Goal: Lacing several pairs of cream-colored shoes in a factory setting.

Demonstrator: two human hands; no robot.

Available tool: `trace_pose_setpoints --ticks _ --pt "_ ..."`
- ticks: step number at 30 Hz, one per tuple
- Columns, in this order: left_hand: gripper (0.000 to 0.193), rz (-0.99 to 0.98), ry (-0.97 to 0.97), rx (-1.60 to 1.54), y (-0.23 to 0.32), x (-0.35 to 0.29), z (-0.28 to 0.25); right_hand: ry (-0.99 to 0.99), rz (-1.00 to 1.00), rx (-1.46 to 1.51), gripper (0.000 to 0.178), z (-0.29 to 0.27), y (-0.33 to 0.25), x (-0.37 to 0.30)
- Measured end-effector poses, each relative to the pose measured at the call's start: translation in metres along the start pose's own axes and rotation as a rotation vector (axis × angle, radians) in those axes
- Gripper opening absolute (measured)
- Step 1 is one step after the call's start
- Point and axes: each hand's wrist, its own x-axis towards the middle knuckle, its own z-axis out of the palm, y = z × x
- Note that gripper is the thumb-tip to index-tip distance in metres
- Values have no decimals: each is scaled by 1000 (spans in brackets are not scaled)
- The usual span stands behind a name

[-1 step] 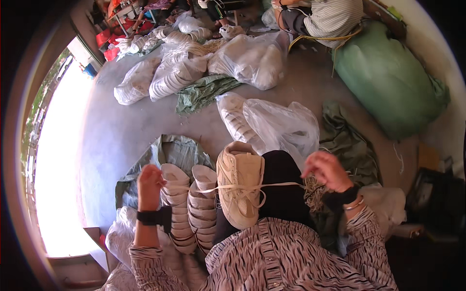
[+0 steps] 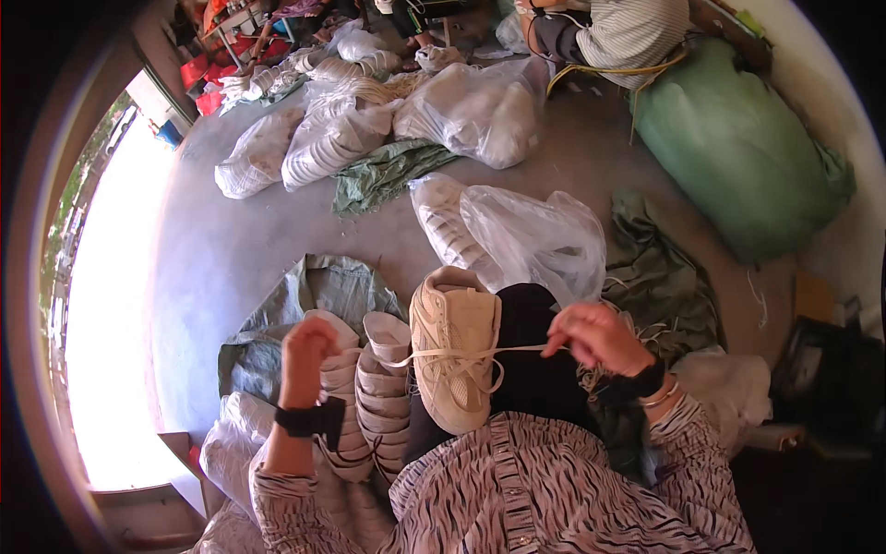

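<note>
A beige sneaker (image 2: 454, 355) rests on my dark-trousered lap, its toe toward me and its collar pointing away. Its pale shoelace (image 2: 519, 349) is threaded through the eyelets and runs out to both sides, with a loose loop at the shoe's right edge. My left hand (image 2: 309, 351) is closed on the lace's left end, above the stacked shoes. Out to the right, my right hand (image 2: 600, 337) pinches the other end, held fairly straight. The exact grip of the left fingers is partly hidden by the hand.
Two stacks of nested beige shoes (image 2: 383, 406) stand beside my left leg, by a grey-green woven sack (image 2: 268, 323). Clear plastic bags (image 2: 535, 235) of shoes lie ahead. A big green sack (image 2: 738, 148) and a seated person in a striped top (image 2: 632, 42) are at far right.
Both hands have come inward toward the sneaker, the right one more plainly. The lace's right side spans a shorter distance, and the sneaker stays in place.
</note>
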Motion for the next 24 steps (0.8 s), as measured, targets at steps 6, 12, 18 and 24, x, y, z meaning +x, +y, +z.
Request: trace_pose_setpoints --ticks 6,12,18,24 --pt "19 561 -361 840 24 -45 114 -158 -376 -1031 11 75 37 5" --pt "14 489 -315 707 3 -26 111 98 -315 -409 14 68 10 6" --pt "10 201 -474 399 1 5 98 121 -378 -712 15 62 28 32" --pt "11 141 -514 364 -5 1 97 298 68 318 15 -27 19 28"
